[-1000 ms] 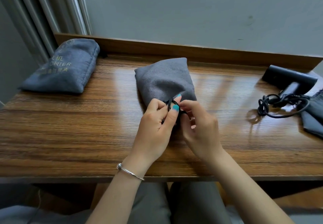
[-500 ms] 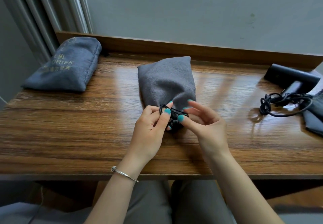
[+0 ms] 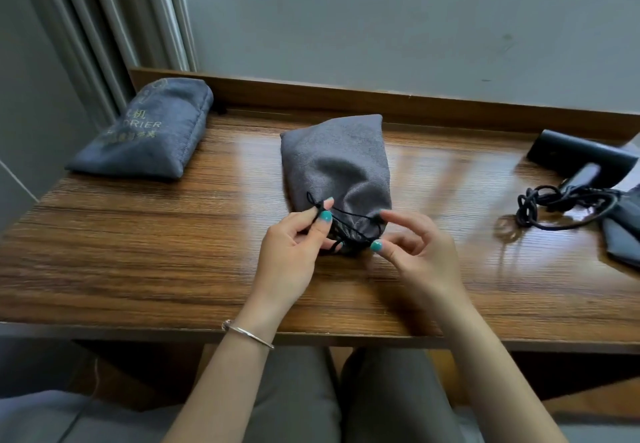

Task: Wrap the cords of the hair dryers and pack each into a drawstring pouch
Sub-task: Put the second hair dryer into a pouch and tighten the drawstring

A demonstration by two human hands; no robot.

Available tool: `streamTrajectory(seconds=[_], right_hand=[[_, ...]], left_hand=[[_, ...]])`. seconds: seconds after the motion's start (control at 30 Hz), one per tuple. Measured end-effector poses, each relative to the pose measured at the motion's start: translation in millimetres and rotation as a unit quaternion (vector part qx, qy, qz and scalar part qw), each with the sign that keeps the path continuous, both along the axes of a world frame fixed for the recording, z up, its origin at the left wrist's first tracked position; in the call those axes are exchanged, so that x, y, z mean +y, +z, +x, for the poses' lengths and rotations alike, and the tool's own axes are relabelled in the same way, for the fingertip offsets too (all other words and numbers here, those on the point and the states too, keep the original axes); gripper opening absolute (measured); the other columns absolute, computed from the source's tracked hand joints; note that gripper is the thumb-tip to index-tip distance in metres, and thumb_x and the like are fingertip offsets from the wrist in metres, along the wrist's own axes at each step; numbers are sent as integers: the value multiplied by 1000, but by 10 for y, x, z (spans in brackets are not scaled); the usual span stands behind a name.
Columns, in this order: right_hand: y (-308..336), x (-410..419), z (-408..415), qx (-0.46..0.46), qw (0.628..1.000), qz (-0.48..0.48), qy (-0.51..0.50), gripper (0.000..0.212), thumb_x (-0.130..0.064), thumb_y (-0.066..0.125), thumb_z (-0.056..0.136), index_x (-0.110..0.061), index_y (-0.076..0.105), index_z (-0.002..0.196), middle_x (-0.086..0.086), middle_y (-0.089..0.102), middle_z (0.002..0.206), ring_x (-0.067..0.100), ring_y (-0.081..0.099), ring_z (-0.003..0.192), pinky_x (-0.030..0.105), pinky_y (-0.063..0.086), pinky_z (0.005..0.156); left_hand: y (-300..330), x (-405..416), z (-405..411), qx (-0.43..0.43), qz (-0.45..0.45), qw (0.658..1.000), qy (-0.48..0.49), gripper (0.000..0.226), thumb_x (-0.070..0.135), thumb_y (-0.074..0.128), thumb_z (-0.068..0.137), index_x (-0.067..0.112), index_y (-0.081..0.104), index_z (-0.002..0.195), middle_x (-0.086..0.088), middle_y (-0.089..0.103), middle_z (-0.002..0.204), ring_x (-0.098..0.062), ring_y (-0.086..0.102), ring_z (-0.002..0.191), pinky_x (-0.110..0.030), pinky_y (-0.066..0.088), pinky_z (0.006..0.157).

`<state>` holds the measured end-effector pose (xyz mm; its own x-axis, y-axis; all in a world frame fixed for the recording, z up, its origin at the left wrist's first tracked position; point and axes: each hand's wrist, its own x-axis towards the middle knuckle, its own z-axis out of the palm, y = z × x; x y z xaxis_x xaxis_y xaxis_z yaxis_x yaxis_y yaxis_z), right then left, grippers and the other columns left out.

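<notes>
Grey pouch (image 3: pixel 337 165) lies mid-table (image 3: pixel 138 252), its gathered mouth toward me, and I see my left hand (image 3: pixel 291 255) pinching the black drawstring (image 3: pixel 349 219) at its knotted end. My right hand (image 3: pixel 415 252) pinches the cord at the mouth's right side. Far left sits a packed pouch (image 3: pixel 149 131); far right, a black dryer (image 3: pixel 585 162) with its loose cable (image 3: pixel 550 205) beside a flat pouch (image 3: pixel 623 235).
</notes>
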<state>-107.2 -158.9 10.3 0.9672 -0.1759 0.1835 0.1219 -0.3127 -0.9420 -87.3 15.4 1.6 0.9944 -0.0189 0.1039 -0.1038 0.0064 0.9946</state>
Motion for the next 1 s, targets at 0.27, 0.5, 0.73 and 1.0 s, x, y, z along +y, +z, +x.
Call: streamTrajectory(seconds=[0.27,0.5,0.73,1.0], right_hand=[[-19,-78,-38,-17,996,-84,-29,18,-3,72,83,-19,69,75,-3,54,95,4,57,69,11,47,67],[98,-133,-73,114,837,519,128,15,-29,63,75,-19,62,64,-3,58,81,11,54,78,29,37,79],[179,-201,-70,52,786,612,69,33,-29,44,95,-18,61,68,-5,54,64,13,58,64,33,45,90],[71,-437,123,123,793,587,-108,28,-18,38,102,-16,47,75,-5,27,44,9,25,36,19,41,48]], left_hand=[[17,-40,-38,10,36,999,25,24,8,51,99,15,68,114,10,72,91,-6,71,71,-19,54,71],[85,15,-69,54,28,997,38,27,20,42,104,18,67,95,4,75,86,-9,73,78,-25,56,71],[160,57,-102,49,-41,997,45,32,23,37,105,13,65,93,0,77,87,-11,72,84,-25,51,74],[87,314,-55,188,-185,954,140,35,16,38,105,9,57,76,-4,73,66,-20,69,77,-22,41,60]])
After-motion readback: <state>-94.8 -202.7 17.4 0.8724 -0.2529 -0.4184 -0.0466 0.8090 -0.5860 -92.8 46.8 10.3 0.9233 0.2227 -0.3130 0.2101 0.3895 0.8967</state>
